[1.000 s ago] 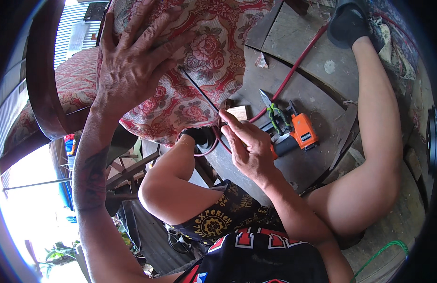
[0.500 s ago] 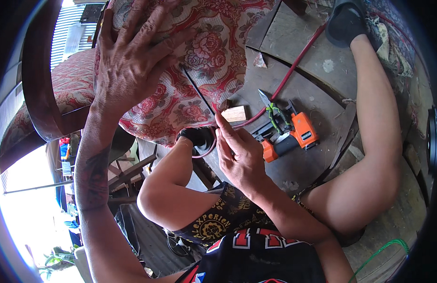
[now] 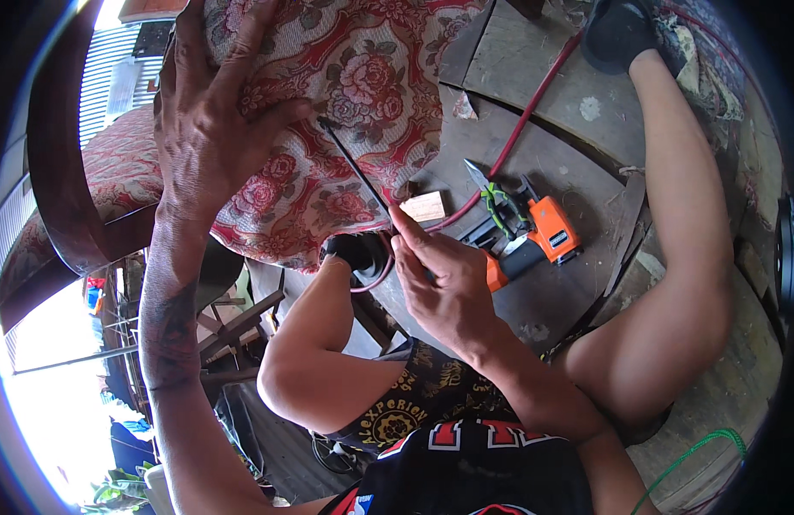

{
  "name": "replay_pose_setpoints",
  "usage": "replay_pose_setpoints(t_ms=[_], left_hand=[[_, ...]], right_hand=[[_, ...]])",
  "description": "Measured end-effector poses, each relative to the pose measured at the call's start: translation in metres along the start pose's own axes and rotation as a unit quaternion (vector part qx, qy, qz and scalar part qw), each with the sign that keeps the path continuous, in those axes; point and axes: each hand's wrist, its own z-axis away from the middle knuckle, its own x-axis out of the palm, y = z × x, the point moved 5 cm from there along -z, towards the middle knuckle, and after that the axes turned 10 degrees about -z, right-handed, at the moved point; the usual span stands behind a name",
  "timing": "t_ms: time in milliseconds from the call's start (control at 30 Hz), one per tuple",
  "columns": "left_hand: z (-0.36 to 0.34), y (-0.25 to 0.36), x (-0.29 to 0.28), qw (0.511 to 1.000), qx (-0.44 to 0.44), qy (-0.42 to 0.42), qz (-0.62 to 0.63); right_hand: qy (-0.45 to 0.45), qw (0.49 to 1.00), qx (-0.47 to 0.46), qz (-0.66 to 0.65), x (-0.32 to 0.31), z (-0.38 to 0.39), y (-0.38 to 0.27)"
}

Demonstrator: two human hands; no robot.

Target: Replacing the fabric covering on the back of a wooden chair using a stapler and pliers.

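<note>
My left hand point(image 3: 210, 129) rests with spread fingers on red-and-cream floral upholstery point(image 3: 362, 81), near its upper left edge beside a dark curved wooden frame point(image 3: 71, 163). My right hand point(image 3: 440, 287) grips a long, thin black tool point(image 3: 358, 170), slanting up-left, its far end at the fabric beside my left thumb. Right of that hand, an orange-and-black power tool point(image 3: 551, 230) lies on grey boards with green-handled pliers point(image 3: 500, 206) on top. A small pale wood block point(image 3: 424, 207) lies just above my right hand, by the fabric's edge.
A red hose point(image 3: 532, 99) crosses the worn boards point(image 3: 555, 94). My bent legs flank the work, dark shoes near the hose. A green cord point(image 3: 706, 442) is at lower right. Jumbled wooden pieces point(image 3: 229, 326) and a bright opening lie to the left.
My left hand has shifted left along the fabric, its thumb and fingers reaching less far right. My right hand and the thin tool have moved a little leftward since a second ago.
</note>
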Motion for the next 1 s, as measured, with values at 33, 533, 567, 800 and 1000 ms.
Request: replay_pose_setpoints(t_ms=[33, 533, 567, 800, 1000], left_hand=[[0.000, 0.000, 0.000, 1.000, -0.001, 0.001, 0.002], [-0.003, 0.002, -0.004, 1.000, 0.003, 0.014, 0.006], [-0.002, 0.001, -0.003, 1.000, -0.010, 0.004, 0.026], [-0.002, -0.002, -0.005, 1.000, 0.010, 0.017, 0.010], [-0.005, 0.009, -0.005, 0.995, -0.067, 0.027, -0.064]], right_hand=[[0.011, 1.000, -0.007, 0.001, -0.001, 0.001, 0.000], [0.011, 0.983, -0.078, 0.164, -0.003, -0.004, -0.012], [0.013, 0.981, -0.077, 0.176, -0.004, -0.003, -0.010], [-0.009, 0.982, -0.071, 0.172, -0.004, 0.001, -0.001], [-0.012, 0.981, -0.072, 0.179, -0.004, 0.001, -0.003]])
